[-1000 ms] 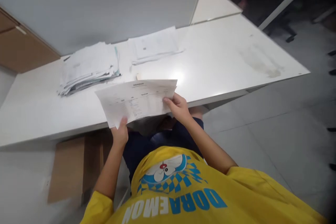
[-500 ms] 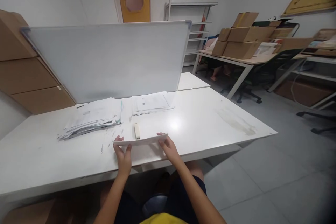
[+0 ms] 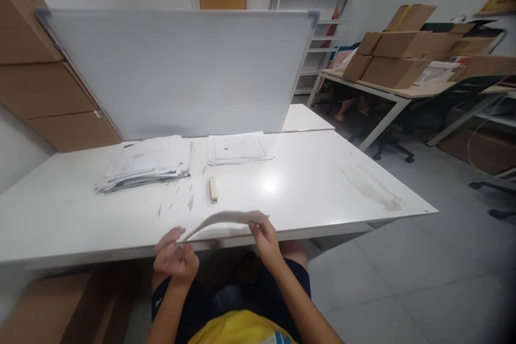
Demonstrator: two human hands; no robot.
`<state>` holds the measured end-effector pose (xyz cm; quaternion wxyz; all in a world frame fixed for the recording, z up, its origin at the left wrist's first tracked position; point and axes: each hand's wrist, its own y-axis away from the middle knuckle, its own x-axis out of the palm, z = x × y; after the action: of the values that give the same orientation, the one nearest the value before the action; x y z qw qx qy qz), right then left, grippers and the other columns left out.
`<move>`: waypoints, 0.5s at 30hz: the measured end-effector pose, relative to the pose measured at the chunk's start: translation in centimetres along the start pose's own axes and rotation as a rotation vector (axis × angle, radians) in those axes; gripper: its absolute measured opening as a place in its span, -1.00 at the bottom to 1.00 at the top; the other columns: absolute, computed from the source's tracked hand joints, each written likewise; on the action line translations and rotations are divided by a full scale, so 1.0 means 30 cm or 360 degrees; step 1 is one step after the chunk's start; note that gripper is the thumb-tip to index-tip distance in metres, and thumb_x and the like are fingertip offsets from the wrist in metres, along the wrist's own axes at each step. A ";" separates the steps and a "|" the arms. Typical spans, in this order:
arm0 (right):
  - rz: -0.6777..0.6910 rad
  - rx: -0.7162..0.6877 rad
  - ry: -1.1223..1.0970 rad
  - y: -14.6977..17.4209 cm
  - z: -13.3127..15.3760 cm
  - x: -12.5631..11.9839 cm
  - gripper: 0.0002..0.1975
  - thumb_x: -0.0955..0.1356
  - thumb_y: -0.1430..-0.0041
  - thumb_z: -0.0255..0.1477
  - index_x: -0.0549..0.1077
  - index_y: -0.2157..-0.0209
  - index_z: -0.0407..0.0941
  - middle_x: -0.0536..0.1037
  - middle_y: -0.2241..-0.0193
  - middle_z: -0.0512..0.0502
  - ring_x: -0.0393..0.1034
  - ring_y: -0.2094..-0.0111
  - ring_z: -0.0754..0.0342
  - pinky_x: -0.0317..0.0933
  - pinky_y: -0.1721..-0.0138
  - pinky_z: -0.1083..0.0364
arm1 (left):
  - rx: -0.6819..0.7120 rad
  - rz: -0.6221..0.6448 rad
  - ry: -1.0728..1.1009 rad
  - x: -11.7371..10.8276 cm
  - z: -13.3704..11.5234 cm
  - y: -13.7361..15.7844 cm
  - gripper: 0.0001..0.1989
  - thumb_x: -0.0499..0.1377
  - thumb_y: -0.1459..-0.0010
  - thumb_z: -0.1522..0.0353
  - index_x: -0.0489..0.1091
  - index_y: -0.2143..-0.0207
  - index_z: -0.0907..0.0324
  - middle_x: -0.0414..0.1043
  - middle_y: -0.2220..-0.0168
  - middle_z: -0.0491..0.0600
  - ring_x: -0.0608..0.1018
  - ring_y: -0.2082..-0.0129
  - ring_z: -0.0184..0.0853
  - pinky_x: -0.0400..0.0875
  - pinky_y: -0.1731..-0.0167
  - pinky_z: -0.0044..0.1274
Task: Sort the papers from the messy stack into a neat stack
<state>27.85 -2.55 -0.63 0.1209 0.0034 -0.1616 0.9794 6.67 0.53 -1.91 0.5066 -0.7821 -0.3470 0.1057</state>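
A thin stack of white paper (image 3: 226, 218) is held edge-on above the table's front edge, bowed upward in the middle. My right hand (image 3: 266, 239) pinches its right end between thumb and fingers. At the lower left end, my left hand (image 3: 175, 258) has its fingertips and thumb around the paper's edge; this hand is slightly blurred. Just beyond the paper, a small cream stapler (image 3: 213, 191) lies on the white table (image 3: 306, 183).
A thick, uneven pile of papers (image 3: 145, 161) lies at the left, and a neater pile (image 3: 239, 148) sits right of it. Behind them stands a whiteboard (image 3: 181, 75). Cardboard boxes (image 3: 44, 88) are stacked at the left. Another desk (image 3: 379, 88) with boxes stands farther right.
My left hand has moved left and down toward me, and the paper has gone from nearly flat to arched. My view has tilted down a little.
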 end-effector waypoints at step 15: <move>0.0071 0.0358 0.0164 0.050 -0.005 -0.059 -0.70 0.32 -0.17 -0.16 0.51 0.21 -0.06 0.61 0.21 -0.14 0.45 0.11 -0.13 0.31 0.02 -0.07 | -0.1360 0.0525 -0.0078 -0.067 -0.126 0.089 -0.56 0.17 -0.17 -0.01 0.29 0.13 0.14 0.45 0.20 0.02 0.51 0.16 -0.24 0.41 0.08 -0.44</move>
<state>29.22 -4.29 -1.34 0.1062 -0.0369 -0.0443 0.9927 8.31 -4.13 -2.84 0.1065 -0.9630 -0.2422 0.0508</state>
